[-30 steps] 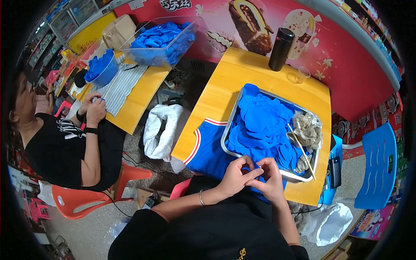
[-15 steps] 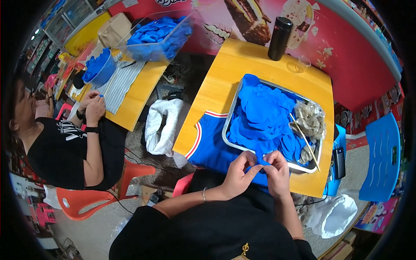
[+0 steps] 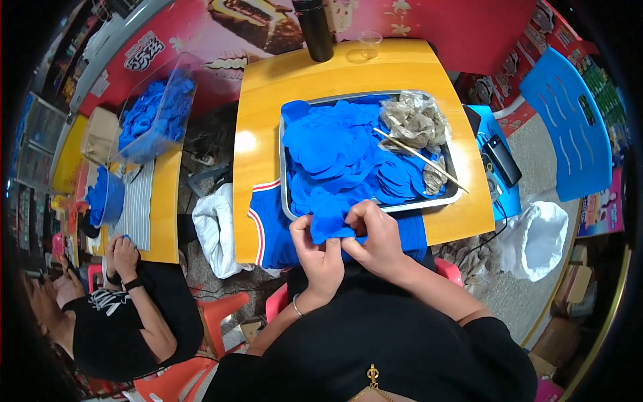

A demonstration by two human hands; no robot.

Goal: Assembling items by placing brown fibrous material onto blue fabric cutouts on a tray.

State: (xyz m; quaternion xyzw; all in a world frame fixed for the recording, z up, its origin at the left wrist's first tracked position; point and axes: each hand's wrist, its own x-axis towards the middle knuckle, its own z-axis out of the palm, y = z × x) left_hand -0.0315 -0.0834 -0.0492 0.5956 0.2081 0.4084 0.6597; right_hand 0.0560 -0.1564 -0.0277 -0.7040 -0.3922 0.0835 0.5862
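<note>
A thin blue flat piece (image 3: 329, 218), apparently cloth, is stretched between my hands at the front edge of the metal tray (image 3: 429, 202). My left hand (image 3: 320, 264) pinches its left side between thumb and fingers. On the right side, my right hand (image 3: 376, 238) is closed on the same piece. Behind them, a heap of similar rounded blue pieces (image 3: 328, 147) fills much of the tray. A clear bag of brownish material (image 3: 415, 120) lies at its right end, with a thin wooden stick (image 3: 422, 161) across. Under my hands and the tray lies a blue garment (image 3: 270, 224) with red-white trim.
The yellow table (image 3: 258, 137) bears a black bottle (image 3: 313, 30) and a clear cup (image 3: 370, 45) at the back. White sacks (image 3: 216, 231) stand on both sides. A blue chair (image 3: 569, 127) is at right. Leftward, a co-worker (image 3: 114, 321) sits by another table with a clear bin (image 3: 151, 120).
My view has turned, so the tray and table sit further left and higher in it. The blue piece between my fingers now shows spread wider; before, it was bunched small.
</note>
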